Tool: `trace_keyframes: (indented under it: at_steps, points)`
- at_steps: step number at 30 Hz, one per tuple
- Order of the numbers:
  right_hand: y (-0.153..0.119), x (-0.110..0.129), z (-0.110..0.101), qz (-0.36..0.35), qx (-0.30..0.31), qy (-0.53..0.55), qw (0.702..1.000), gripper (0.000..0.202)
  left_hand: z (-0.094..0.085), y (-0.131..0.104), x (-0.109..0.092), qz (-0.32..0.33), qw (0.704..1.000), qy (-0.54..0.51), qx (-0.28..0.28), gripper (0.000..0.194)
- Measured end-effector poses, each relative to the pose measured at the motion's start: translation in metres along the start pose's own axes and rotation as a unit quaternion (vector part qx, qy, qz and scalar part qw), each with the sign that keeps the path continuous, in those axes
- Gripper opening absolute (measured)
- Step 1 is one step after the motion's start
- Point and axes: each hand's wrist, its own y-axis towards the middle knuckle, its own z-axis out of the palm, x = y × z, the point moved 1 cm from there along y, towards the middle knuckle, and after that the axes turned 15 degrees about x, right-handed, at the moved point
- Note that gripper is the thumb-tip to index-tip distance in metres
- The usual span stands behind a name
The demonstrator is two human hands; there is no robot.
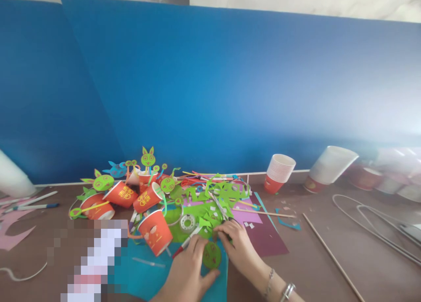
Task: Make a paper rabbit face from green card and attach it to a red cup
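Observation:
A round green paper face (212,255) with dark drawn lines is over a blue sheet (144,278). My left hand (189,264) holds the face at its left edge, between thumb and fingers. Just right of it, my right hand (239,245) has its fingers bent together at the face's upper edge; whatever they pinch is too small to make out. Scissors (221,207) lie just beyond my right fingers, their handles partly covered by that hand. A red-and-white marker (186,243) rests beside my left fingers, and a white tape roll (187,223) is behind it.
Red paper cups (154,232) with green paper animal faces (148,156) crowd the left. Green scraps (226,192) cover the middle. Stacked cups (279,172) stand at the back right. A wooden stick (332,256) and a cable (371,229) lie right. A blue partition (210,83) closes the back.

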Motion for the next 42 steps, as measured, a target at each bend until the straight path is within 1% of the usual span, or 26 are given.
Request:
trace_keyframes:
  at_steps: [2,4,7,11,14,17,18,22,23,26,28,29,31,32,33,35,36,37,38,39,40,41,42]
  points:
    - [0.0,0.002,0.004,-0.005,0.014,-0.041,0.999,0.024,0.003,0.001,-0.002,-0.029,0.999,0.029,0.03,0.052]
    - [0.0,0.004,0.007,-0.008,0.02,-0.072,0.997,0.025,0.004,0.002,-0.002,-0.04,0.998,0.034,0.039,0.053]
    - [0.001,0.006,0.008,-0.01,0.018,-0.098,0.995,0.027,0.005,0.003,0.001,-0.022,0.999,0.01,0.035,0.052]
    - [0.001,0.006,0.008,-0.017,0.015,-0.102,0.995,0.028,0.005,0.001,0.005,0.012,0.999,-0.024,0.035,0.056]
    - [0.001,0.004,0.008,-0.021,0.011,-0.088,0.996,0.03,0.005,0.0,0.007,0.041,0.999,-0.024,0.015,0.059]
    - [0.0,0.006,0.006,-0.038,-0.011,-0.061,0.997,0.036,0.005,0.0,0.007,0.068,0.997,-0.021,-0.02,0.056]
    - [-0.001,0.007,0.005,-0.046,-0.02,-0.052,0.997,0.034,0.005,0.001,0.008,0.071,0.997,-0.027,-0.027,0.056]
    - [-0.003,0.012,0.001,-0.059,-0.034,-0.018,0.998,0.013,0.006,0.001,0.011,0.065,0.995,-0.059,-0.045,0.057]
    - [-0.003,0.013,0.001,-0.058,-0.034,-0.003,0.998,0.011,0.006,0.001,0.012,0.065,0.995,-0.064,-0.05,0.057]
    - [-0.003,0.015,0.001,-0.056,-0.032,0.078,0.995,0.019,0.004,0.0,0.009,0.078,0.99,-0.091,-0.069,0.058]
    - [-0.002,0.016,0.001,-0.048,-0.036,0.142,0.988,0.023,0.002,0.0,0.004,0.076,0.984,-0.14,-0.075,0.058]
    - [-0.002,0.016,0.0,-0.043,-0.04,0.169,0.984,0.025,0.0,0.001,0.002,0.065,0.98,-0.175,-0.071,0.055]
    - [-0.002,0.016,-0.002,-0.035,-0.049,0.203,0.977,0.028,-0.002,0.003,-0.001,0.03,0.968,-0.243,-0.048,0.033]
    - [-0.002,0.016,-0.003,-0.033,-0.051,0.216,0.974,0.029,-0.002,0.005,-0.001,0.012,0.963,-0.268,-0.037,0.026]
    - [-0.002,0.016,-0.003,-0.032,-0.051,0.232,0.971,0.031,-0.003,0.007,0.0,-0.002,0.958,-0.286,-0.03,0.028]
    - [-0.002,0.016,-0.002,-0.025,-0.028,0.299,0.954,0.034,-0.002,0.009,0.002,-0.011,0.951,-0.309,-0.023,0.035]
    - [-0.002,0.016,0.0,-0.017,-0.006,0.352,0.936,0.035,-0.002,0.011,0.003,-0.008,0.948,-0.318,-0.022,0.036]
    - [-0.001,0.016,0.002,-0.007,0.02,0.414,0.91,0.035,-0.002,0.011,0.003,-0.001,0.946,-0.324,-0.021,0.037]
    - [-0.001,0.015,0.004,0.006,0.046,0.475,0.879,0.035,-0.001,0.012,0.004,0.007,0.944,-0.33,-0.019,0.038]
    - [-0.001,0.015,0.005,0.02,0.072,0.528,0.846,0.034,-0.001,0.012,0.004,0.015,0.942,-0.333,-0.019,0.039]
    - [-0.002,0.015,0.007,0.034,0.09,0.565,0.82,0.033,-0.001,0.011,0.004,0.021,0.941,-0.336,-0.018,0.039]
    - [-0.002,0.015,0.008,0.045,0.097,0.581,0.807,0.033,-0.001,0.011,0.004,0.024,0.941,-0.338,-0.019,0.039]
    - [-0.001,0.015,0.008,0.053,0.093,0.576,0.81,0.033,-0.002,0.011,0.003,0.023,0.941,-0.338,-0.021,0.039]
